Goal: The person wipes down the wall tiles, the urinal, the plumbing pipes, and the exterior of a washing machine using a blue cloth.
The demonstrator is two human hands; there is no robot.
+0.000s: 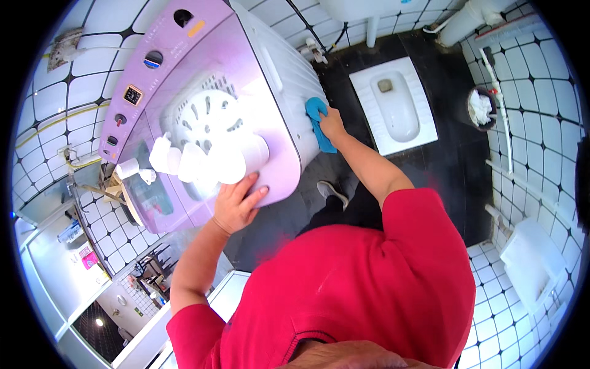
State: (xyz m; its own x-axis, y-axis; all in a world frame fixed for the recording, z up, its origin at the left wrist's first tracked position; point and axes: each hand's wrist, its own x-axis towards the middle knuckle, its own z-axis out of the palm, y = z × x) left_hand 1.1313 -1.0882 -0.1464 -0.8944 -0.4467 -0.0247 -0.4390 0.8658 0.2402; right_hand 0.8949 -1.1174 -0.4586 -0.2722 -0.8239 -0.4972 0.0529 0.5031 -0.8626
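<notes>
A twin-tub washing machine with a pink top and white ribbed sides stands before me. My right hand grips a blue cloth against the machine's side panel, and one end of the cloth hangs down. On the front edge of the top rests my left hand, fingers apart. It is right beside a white roll-like cylinder, perhaps touching it. More white rolls or crumpled paper lie on the lid, too overexposed to name surely. Knobs and a dial line the rear panel.
A white squat toilet is set in the dark tiled floor to the right. Beyond it stands a waste bin with white paper inside. White pipes run along the tiled wall. My shoe is beside the machine.
</notes>
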